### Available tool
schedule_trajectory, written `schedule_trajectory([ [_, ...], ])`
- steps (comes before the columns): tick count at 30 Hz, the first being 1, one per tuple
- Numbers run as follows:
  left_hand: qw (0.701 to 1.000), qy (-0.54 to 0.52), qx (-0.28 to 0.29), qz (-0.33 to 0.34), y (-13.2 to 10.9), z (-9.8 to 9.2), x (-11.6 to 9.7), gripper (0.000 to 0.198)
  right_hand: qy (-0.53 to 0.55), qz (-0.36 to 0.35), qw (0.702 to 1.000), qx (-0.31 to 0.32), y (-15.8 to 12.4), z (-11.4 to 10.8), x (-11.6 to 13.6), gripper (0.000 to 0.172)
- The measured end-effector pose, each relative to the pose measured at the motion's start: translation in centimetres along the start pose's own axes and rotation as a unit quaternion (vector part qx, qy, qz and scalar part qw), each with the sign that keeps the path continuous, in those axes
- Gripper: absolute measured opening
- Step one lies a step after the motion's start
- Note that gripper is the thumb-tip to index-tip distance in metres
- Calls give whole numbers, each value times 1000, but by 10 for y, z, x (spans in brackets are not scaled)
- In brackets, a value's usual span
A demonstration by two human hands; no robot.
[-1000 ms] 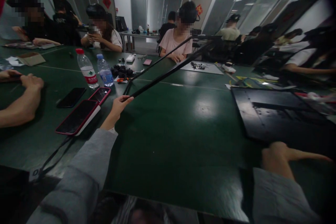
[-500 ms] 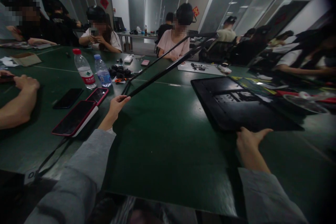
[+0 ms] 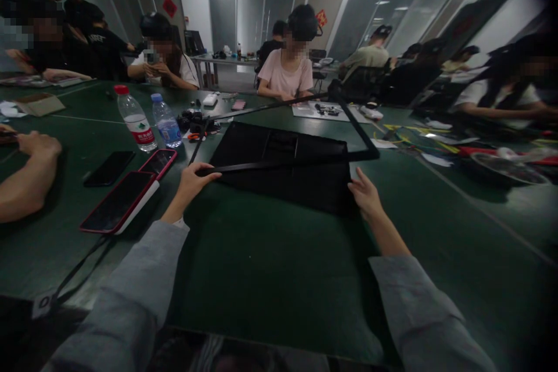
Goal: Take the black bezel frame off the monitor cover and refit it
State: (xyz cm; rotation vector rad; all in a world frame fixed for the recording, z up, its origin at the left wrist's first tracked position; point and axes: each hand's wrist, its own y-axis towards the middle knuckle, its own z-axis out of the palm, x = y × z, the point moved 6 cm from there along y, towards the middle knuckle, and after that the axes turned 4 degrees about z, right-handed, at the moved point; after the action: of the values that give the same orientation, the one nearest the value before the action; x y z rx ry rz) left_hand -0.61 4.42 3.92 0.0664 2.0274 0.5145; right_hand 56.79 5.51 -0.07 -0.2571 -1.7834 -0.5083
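A thin black rectangular frame [image 3: 361, 139] hangs low over the green table [image 3: 270, 267], tilted up at its far side. My left hand [image 3: 192, 181] is shut on the frame's near left corner. Under the frame lies a flat black panel [image 3: 283, 165] with ribbed recesses. My right hand [image 3: 365, 195] rests at the panel's near right corner, fingers curled against its edge. Both forearms wear grey sleeves.
Left of my hand lie a red-cased tablet [image 3: 117, 203], a red-cased phone [image 3: 157, 161] and a black phone [image 3: 108, 167]. Two water bottles [image 3: 133, 119] stand behind them. Another person's forearm [image 3: 24, 177] rests at far left. Several people sit around the table; parts and cables lie at right.
My right hand has dragged the black panel from the right side to the table's middle. The frame in my left hand has come down over it.
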Motion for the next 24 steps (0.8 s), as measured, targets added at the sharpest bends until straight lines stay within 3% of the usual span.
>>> schedule_trajectory([
  [2,998,52,14,29,-3,2,-5,39,19,3,999,-45,4,-6,8,70],
  [5,991,111,36,59,-9,9,-15,34,95,38,994,41,4,-1,16,70],
  [7,987,133,55,73,-13,16,-22,32,78,38,993,86,-1,2,21,62],
  [10,982,147,80,92,-17,24,-27,31,-36,-42,998,40,-6,1,25,56],
  [13,975,162,112,104,-20,31,-24,30,-155,-116,981,-10,-10,3,22,56],
  [17,961,203,152,113,-23,38,-17,28,-222,-128,966,-31,-11,5,9,63],
  [24,945,229,183,143,-28,43,-24,28,-238,-111,964,-28,-2,6,-11,63],
])
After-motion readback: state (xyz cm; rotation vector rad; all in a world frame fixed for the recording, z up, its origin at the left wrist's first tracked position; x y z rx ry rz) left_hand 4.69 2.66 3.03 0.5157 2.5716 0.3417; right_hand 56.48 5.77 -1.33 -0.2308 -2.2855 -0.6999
